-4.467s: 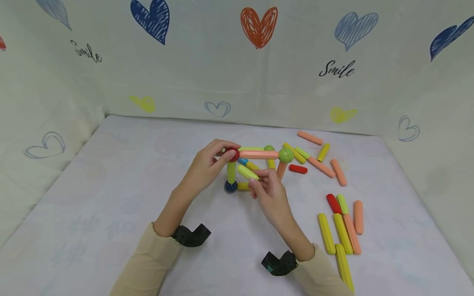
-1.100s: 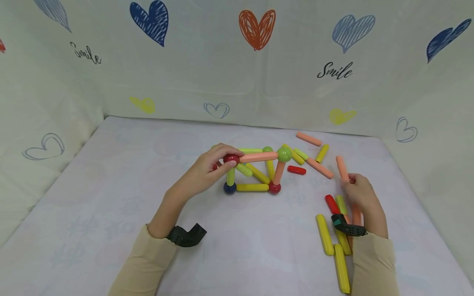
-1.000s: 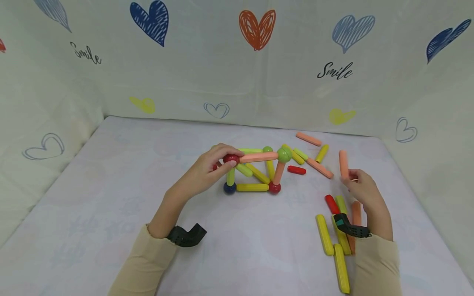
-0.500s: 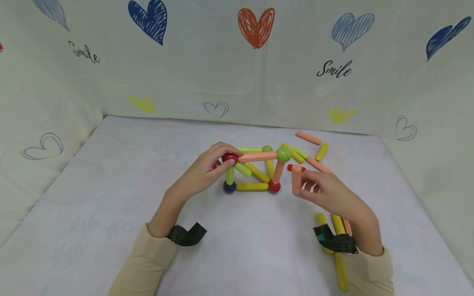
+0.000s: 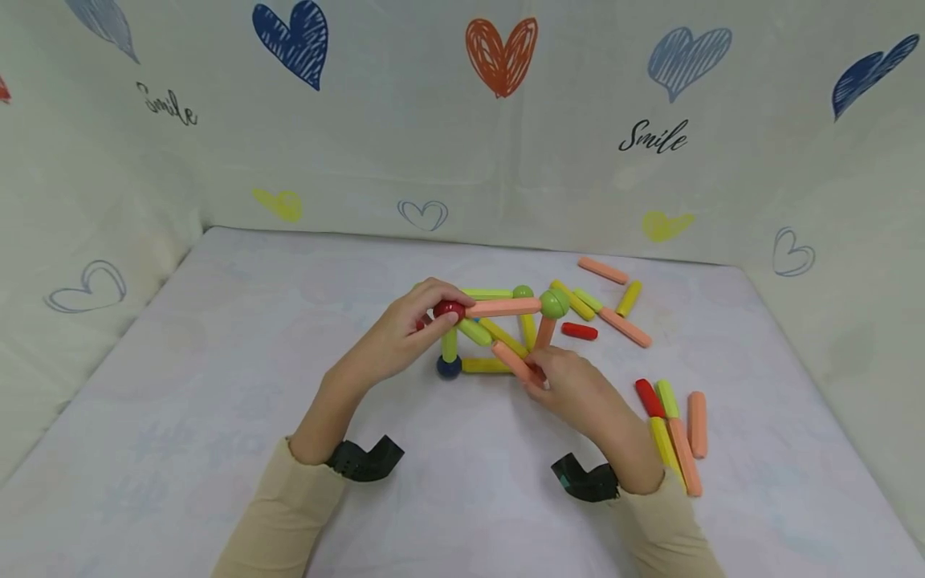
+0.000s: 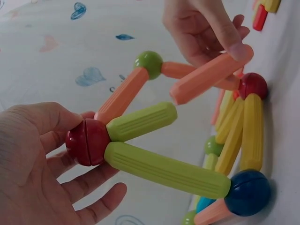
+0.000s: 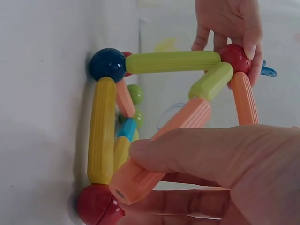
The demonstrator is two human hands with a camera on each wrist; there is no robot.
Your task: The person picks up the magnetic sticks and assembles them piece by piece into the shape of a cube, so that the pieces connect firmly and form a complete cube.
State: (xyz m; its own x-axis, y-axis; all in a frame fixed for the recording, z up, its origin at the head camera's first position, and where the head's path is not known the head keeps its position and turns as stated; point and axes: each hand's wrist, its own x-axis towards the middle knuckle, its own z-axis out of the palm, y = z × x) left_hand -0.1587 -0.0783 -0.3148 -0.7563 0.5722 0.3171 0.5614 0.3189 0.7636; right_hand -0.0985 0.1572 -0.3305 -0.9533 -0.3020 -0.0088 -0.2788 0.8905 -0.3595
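A frame of magnetic sticks and balls stands mid-table. My left hand (image 5: 405, 325) grips its upper red ball (image 6: 89, 142) between thumb and fingers. From that ball a short lime stick (image 6: 143, 122) slants inward, its other end unattached. My right hand (image 5: 578, 385) pinches a loose orange stick (image 7: 185, 119) near its lower end. The stick's upper end is right at the lime stick's free end; its lower end is close to the lower red ball (image 7: 98, 204). A navy ball (image 5: 449, 367) and a green ball (image 5: 555, 303) form other corners.
Behind the frame to the right lie loose sticks, among them a short red stick (image 5: 580, 331) and an orange stick (image 5: 625, 327). Another group, with an orange stick (image 5: 697, 425), lies nearer on the right, partly behind the right forearm. A white cloth (image 5: 390, 144) hangs behind the table.
The short lime stick, earlier in my right hand, now sits on the upper red ball. My right hand has lifted an orange stick from the right and carried it left to the frame.
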